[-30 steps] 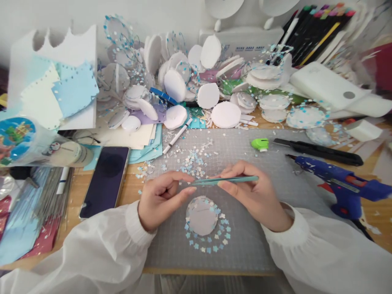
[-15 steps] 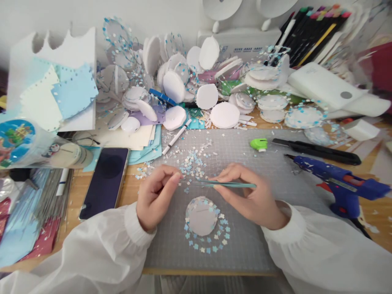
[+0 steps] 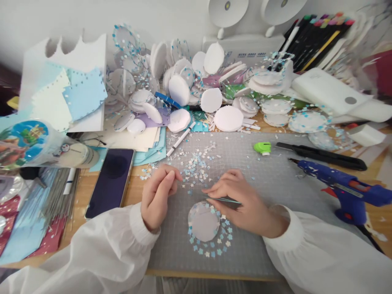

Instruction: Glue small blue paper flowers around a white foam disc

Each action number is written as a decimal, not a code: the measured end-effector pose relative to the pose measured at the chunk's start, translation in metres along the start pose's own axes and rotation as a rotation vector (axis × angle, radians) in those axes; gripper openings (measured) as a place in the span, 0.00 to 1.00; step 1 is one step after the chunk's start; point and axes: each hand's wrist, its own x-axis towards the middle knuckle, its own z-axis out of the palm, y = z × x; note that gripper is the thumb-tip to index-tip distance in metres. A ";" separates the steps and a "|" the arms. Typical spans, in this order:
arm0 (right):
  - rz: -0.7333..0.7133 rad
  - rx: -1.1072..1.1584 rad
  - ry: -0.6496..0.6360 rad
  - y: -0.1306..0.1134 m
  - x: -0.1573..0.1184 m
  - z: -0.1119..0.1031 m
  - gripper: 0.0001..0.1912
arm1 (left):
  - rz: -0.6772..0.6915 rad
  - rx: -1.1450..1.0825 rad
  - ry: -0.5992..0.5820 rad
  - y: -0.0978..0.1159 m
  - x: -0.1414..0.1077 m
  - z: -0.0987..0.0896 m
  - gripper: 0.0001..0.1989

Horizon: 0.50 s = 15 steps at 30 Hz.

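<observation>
My right hand is closed around teal tweezers, just above the upper right edge of a round white disc. The tweezer tips are too blurred to show whether they grip anything. Small blue and white paper flowers ring the disc's rim and form curved rows beside and below it. My left hand is curled, thumb against the fingers, to the upper left of the disc; anything inside it is hidden. Past both hands, a scatter of loose paper flowers lies on the grey cutting mat.
A phone and a marker lie left of centre. On the right are a blue glue gun, a black utility knife and a small green tool. White discs pile up along the back.
My right hand has lowered toward the disc with the tweezers. My left hand stays curled, now farther from the tweezers. The whole view has shifted slightly.
</observation>
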 end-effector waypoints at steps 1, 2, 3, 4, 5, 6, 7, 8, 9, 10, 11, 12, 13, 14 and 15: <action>0.012 0.012 0.001 0.000 0.000 0.000 0.08 | 0.000 0.000 -0.003 0.000 0.000 0.000 0.12; 0.024 0.027 0.005 0.000 0.000 0.001 0.09 | 0.000 0.002 -0.006 0.000 0.000 0.000 0.12; 0.036 0.043 0.013 0.000 0.000 0.000 0.09 | 0.000 0.005 -0.010 0.000 0.000 -0.001 0.12; 0.053 0.062 0.026 0.000 0.000 0.000 0.09 | -0.001 0.009 -0.012 0.000 0.000 -0.001 0.12; 0.072 0.081 0.042 -0.001 0.000 0.000 0.09 | -0.005 0.016 -0.015 -0.001 0.000 -0.001 0.12; 0.094 0.103 0.061 -0.001 0.000 -0.001 0.09 | -0.007 0.025 -0.019 -0.001 -0.001 -0.002 0.12; 0.120 0.126 0.081 -0.002 0.000 -0.002 0.08 | -0.009 0.034 -0.022 -0.001 -0.001 -0.002 0.12; 0.144 0.152 0.102 -0.003 0.000 -0.003 0.08 | -0.009 0.041 -0.024 -0.001 -0.001 -0.002 0.12; 0.167 0.174 0.124 -0.003 0.000 -0.004 0.07 | -0.008 0.050 -0.027 -0.001 -0.001 -0.002 0.12; 0.184 0.190 0.140 -0.004 0.000 -0.005 0.07 | -0.006 0.058 -0.029 -0.001 -0.001 -0.002 0.12; 0.195 0.195 0.147 -0.004 0.000 -0.006 0.07 | -0.005 0.066 -0.032 0.000 -0.001 -0.002 0.12; 0.198 0.189 0.143 -0.003 0.000 -0.007 0.07 | -0.005 0.071 -0.034 0.000 -0.001 -0.003 0.12; 0.190 0.173 0.130 -0.003 0.000 -0.007 0.07 | -0.006 0.075 -0.038 0.000 0.000 -0.003 0.12; 0.173 0.152 0.114 -0.002 0.000 -0.007 0.08 | -0.007 0.075 -0.042 0.000 0.000 -0.003 0.12; 0.148 0.129 0.096 -0.001 0.001 -0.007 0.08 | -0.008 0.075 -0.043 0.001 0.000 -0.003 0.12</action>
